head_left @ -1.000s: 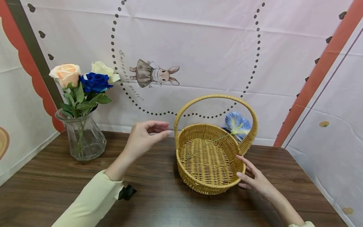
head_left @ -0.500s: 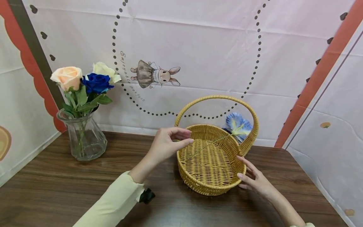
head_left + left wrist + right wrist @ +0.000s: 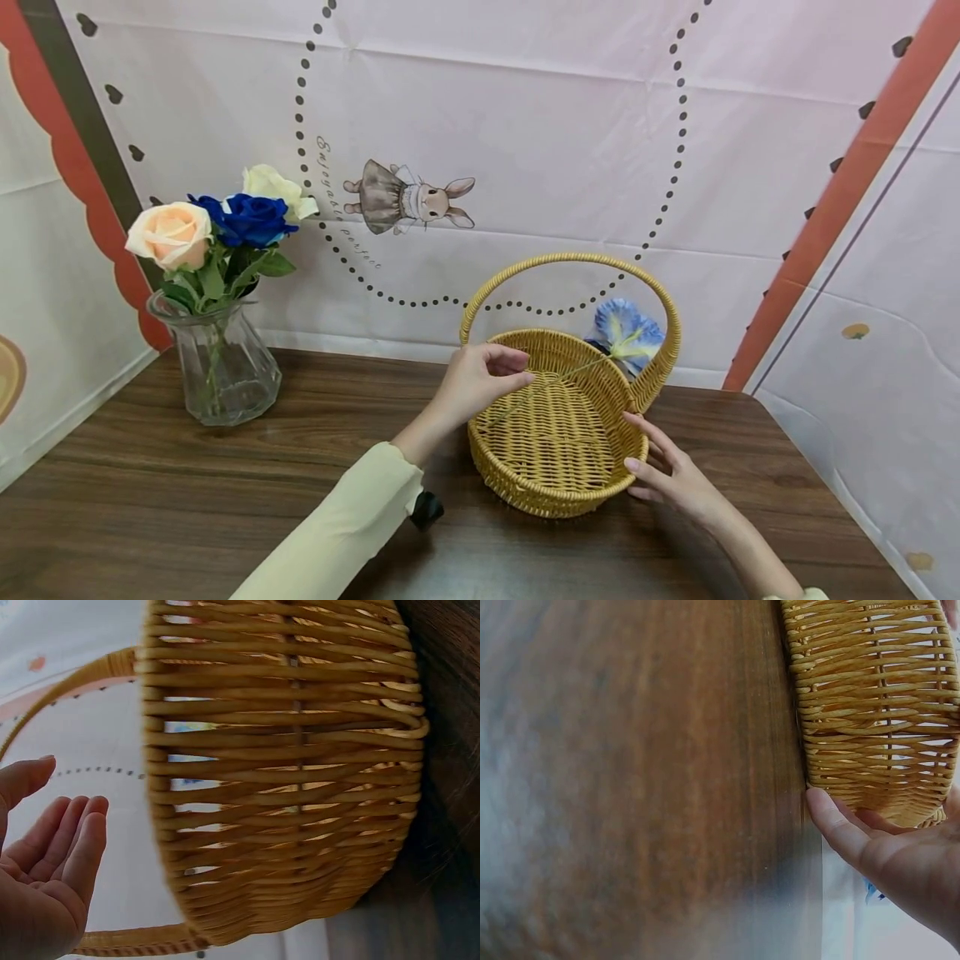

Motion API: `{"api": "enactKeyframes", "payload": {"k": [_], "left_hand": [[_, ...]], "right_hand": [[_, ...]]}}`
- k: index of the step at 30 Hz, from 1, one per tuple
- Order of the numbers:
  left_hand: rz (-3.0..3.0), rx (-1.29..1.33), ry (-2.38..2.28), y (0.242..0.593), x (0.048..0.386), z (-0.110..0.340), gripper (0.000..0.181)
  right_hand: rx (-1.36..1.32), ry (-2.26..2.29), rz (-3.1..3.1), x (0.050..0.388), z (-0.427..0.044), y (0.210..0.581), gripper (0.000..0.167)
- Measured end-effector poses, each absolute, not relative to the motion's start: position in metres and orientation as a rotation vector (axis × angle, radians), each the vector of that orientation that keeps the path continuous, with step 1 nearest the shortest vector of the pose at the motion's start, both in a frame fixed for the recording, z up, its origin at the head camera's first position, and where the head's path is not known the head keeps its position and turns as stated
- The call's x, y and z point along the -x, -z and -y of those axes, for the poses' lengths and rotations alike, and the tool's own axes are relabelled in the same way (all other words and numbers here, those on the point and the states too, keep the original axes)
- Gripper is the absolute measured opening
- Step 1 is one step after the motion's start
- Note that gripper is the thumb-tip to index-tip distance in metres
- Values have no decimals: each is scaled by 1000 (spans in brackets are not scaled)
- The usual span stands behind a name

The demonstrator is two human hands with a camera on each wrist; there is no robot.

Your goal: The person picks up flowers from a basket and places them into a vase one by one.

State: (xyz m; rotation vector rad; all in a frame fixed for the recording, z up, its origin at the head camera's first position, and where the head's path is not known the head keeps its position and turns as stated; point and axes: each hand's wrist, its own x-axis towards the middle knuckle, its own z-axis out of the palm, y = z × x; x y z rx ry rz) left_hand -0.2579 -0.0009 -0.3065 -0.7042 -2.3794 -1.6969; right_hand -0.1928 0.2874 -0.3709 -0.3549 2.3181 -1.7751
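A round yellow wicker basket [image 3: 558, 500] with a tall hooped handle stands on the table. Inside it lies the thin green stem of a blue flower [image 3: 628, 332], whose petals rest at the back right rim by the handle. My left hand [image 3: 476, 383] hovers over the basket's left part, thumb apart from the fingers, with nothing between them; the left wrist view confirms that gap. My right hand [image 3: 675, 479] grips the basket's right side, thumb and forefinger at the rim, other fingers against the outer wall. In the right wrist view, one finger touches the wicker low down.
On the left stands a clear glass vase [image 3: 232, 375] holding a peach rose [image 3: 171, 237], a blue rose [image 3: 258, 221] and a cream rose [image 3: 273, 183]. The wooden table [image 3: 360, 400] meets a printed cloth backdrop [image 3: 525, 150] behind the basket.
My left hand has moved right, from beside the basket to over its left part. The peach rose in the vase has tipped lower. My right hand and the basket stay in place.
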Motion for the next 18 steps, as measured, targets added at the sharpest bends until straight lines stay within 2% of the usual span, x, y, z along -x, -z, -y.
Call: {"api": "enactKeyframes", "payload": {"k": [18], "left_hand": [[2724,643,1399,335,286,-27,34]], "right_hand": [[327,1772,-2330,192,-287,371,61]]}}
